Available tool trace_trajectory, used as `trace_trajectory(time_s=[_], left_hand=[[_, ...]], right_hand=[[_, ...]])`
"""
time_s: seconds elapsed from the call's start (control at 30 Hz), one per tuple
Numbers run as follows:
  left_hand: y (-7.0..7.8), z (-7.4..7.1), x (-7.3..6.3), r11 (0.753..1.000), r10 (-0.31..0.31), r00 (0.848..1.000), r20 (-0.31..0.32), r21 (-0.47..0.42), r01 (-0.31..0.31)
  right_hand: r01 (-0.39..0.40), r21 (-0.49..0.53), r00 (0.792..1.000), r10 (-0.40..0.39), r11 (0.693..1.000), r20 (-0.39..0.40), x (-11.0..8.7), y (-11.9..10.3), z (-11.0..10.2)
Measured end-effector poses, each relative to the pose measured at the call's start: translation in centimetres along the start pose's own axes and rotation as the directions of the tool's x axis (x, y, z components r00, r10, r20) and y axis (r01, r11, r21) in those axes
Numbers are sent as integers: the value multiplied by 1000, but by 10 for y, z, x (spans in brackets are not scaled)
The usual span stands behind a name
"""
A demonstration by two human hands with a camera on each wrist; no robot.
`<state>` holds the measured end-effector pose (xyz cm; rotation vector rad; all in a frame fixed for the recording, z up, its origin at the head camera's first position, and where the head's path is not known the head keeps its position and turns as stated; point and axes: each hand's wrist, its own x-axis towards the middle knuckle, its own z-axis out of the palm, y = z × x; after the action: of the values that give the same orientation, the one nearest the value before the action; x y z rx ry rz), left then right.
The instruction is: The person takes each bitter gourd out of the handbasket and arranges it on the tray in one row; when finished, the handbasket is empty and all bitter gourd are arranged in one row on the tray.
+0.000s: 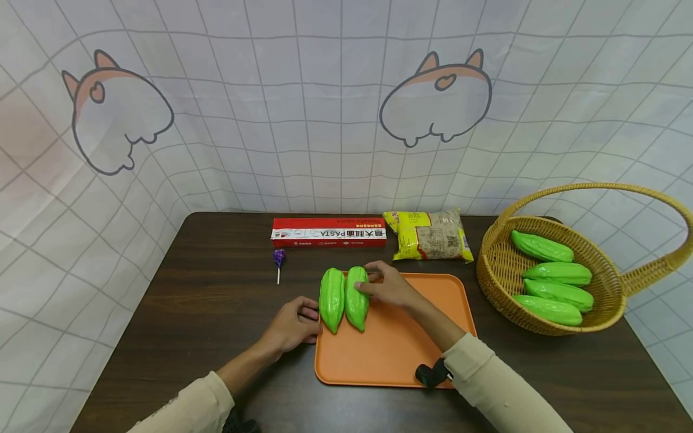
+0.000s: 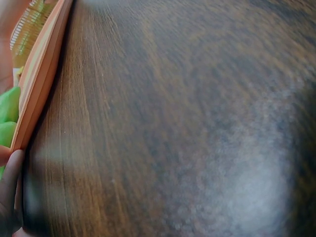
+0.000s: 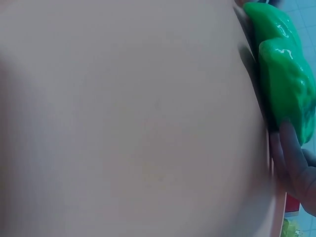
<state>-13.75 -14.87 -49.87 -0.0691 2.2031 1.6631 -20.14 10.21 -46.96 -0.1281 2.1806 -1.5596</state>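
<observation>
Two bright green, ridged vegetables with pointed tips lie side by side at the left of an orange tray [image 1: 400, 355]. The far end of the right-hand vegetable [image 1: 356, 307] is between the thumb and fingers of my right hand [image 1: 391, 287], the thumb lying across its top. Close by is the left-hand vegetable [image 1: 331, 300], along the tray's left rim. At that rim, my left hand [image 1: 295, 325] pinches the tray's edge; the left wrist view shows its fingertips [image 2: 14, 173] on the orange rim [image 2: 39, 74].
A wicker basket [image 1: 495, 294] with a tall handle holds several similar green vegetables at the right. Behind the tray lie a red pasta box [image 1: 328, 233] and a yellow packet [image 1: 430, 236]. A purple lollipop [image 1: 278, 258] is at the left on the dark wooden table [image 1: 206, 300].
</observation>
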Motion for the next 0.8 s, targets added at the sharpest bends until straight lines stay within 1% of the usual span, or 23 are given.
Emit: trace_trajectory(time_s=[0.4, 0.63, 0.8], left_hand=[[1, 1, 0, 1000, -6, 1000, -6, -2, 6], [1, 1, 0, 1000, -4, 1000, -11, 7, 4], [1, 1, 0, 1000, -9, 1000, -12, 7, 9]], right_hand=[[-14, -21, 1000, 14, 1000, 2, -5, -2, -6], [28, -37, 1000, -29, 999, -6, -11, -5, -21], [54, -58, 999, -54, 997, 2, -18, -9, -34]])
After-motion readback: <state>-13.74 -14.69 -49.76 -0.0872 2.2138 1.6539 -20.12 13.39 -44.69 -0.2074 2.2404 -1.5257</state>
